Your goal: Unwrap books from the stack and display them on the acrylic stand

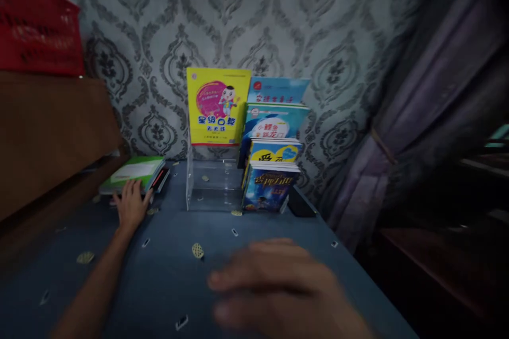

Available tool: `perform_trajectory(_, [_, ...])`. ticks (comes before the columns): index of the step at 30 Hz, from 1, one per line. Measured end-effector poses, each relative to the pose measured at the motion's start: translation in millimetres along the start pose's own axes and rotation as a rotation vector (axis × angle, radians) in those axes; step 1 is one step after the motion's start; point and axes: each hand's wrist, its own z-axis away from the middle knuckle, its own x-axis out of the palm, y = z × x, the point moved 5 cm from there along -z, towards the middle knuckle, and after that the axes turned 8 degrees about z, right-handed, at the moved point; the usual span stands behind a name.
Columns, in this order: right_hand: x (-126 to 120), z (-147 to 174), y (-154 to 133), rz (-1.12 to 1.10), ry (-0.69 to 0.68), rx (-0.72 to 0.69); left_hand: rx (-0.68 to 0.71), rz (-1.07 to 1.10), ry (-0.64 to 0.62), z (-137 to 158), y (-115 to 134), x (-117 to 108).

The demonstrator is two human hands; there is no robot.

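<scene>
My left hand reaches to the stack of books at the left of the table. Its fingers are spread and rest on the stack's near edge, where a green-covered book lies on top. In the foreground, my right hand is blurred, its thumb and fingers apart with nothing visible between them. Beyond it stands a clear stepped rack. A yellow book leans in its back left. On its right, a blue book, a yellow-and-blue book and teal books rise in tiers.
A brown box-like piece borders the left side, with a red basket on top. Just right of the rack lies a dark flat object. The patterned blue tabletop ends at the right near a tied purple curtain. Patterned wallpaper is behind.
</scene>
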Motion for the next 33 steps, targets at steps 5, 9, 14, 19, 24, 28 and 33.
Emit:
perform_trajectory(5, [117.5, 3.7, 54.9, -0.278, -0.100, 0.230, -0.074, -0.025, -0.056, 0.7, -3.7, -2.2])
perform_trajectory(9, [186.0, 32.6, 90.8, -0.455, -0.131, 0.380, -0.063, -0.057, -0.081, -1.6, -6.3, -5.0])
perform_trajectory(14, [204.6, 49.6, 106.4, -0.554, -0.075, 0.498, -0.051, -0.082, -0.107, -5.9, -10.0, -9.7])
perform_trajectory(19, [206.4, 50.5, 106.9, -0.636, -0.056, 0.545, 0.006, -0.158, -0.102, -4.2, -6.9, -15.9])
perform_trajectory(24, [212.7, 53.9, 111.5, -0.697, -0.035, 0.599, 0.095, -0.207, -0.120, -0.8, -1.4, -22.7])
perform_trajectory(28, [215.8, 56.5, 114.9, -0.752, -0.038, 0.656, 0.182, -0.191, -0.176, 1.6, 8.0, -30.8])
perform_trajectory(33, [216.4, 57.5, 117.7, -0.779, -0.026, 0.712, 0.311, -0.284, -0.280, 20.0, 39.0, -38.1])
